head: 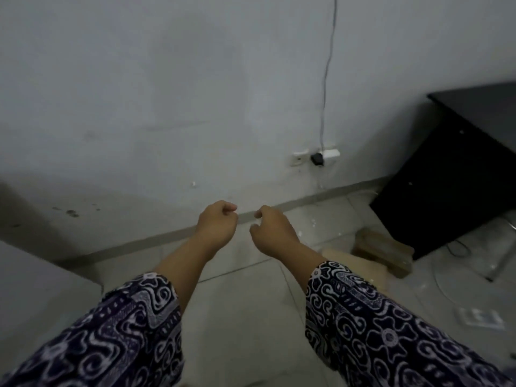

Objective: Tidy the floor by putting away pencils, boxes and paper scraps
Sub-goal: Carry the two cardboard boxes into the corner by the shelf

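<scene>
Both my arms reach forward over the pale tiled floor (240, 303), in dark sleeves with a white pattern. My left hand (216, 223) is curled into a loose fist with nothing visible in it. My right hand (272, 230) is half curled beside it, fingers bent and slightly apart, holding nothing. The two hands are a short gap apart, in front of the wall's grey skirting. A brown cardboard box (382, 251) lies on the floor to the right of my right hand, with a pale flat piece (354, 263) beside it. Small white scraps (314, 223) dot the tiles near the wall.
A black desk (458, 174) stands at the right against the grey wall (167, 93). A wall socket with a black plug (317, 157) and a cable running up sits above the skirting. A white flat item (480, 317) and thin cables lie on the floor at the right.
</scene>
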